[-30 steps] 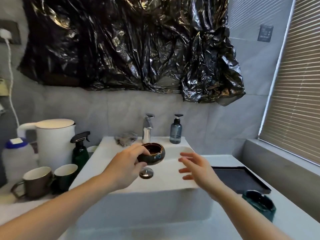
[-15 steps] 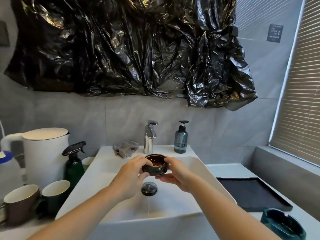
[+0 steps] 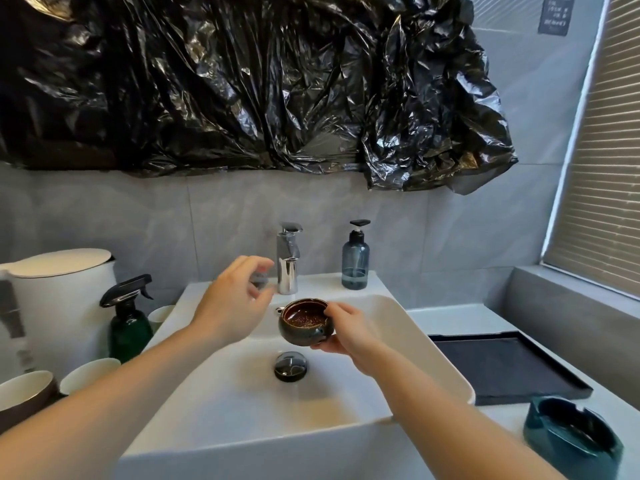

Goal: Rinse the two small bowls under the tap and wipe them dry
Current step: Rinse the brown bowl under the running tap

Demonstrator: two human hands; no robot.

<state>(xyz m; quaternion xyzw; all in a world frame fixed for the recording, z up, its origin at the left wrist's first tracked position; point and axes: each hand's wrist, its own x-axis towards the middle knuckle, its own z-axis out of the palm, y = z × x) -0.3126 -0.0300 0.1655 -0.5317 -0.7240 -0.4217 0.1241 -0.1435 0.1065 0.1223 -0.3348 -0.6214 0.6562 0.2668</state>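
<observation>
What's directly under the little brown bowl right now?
The brown bowl is held in the right hand over the white sink, just above the drain plug. Fingers cover its underside.

Bowl (image 3: 304, 321) over sink (image 3: 398, 317), before tap (image 3: 288, 259)

left hand (image 3: 232, 303) raised loose, right hand (image 3: 348, 332) gripping

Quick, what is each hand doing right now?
Left hand: open, holding nothing, fingers loosely spread near the tap.
Right hand: holding the small brown bowl over the sink.
</observation>
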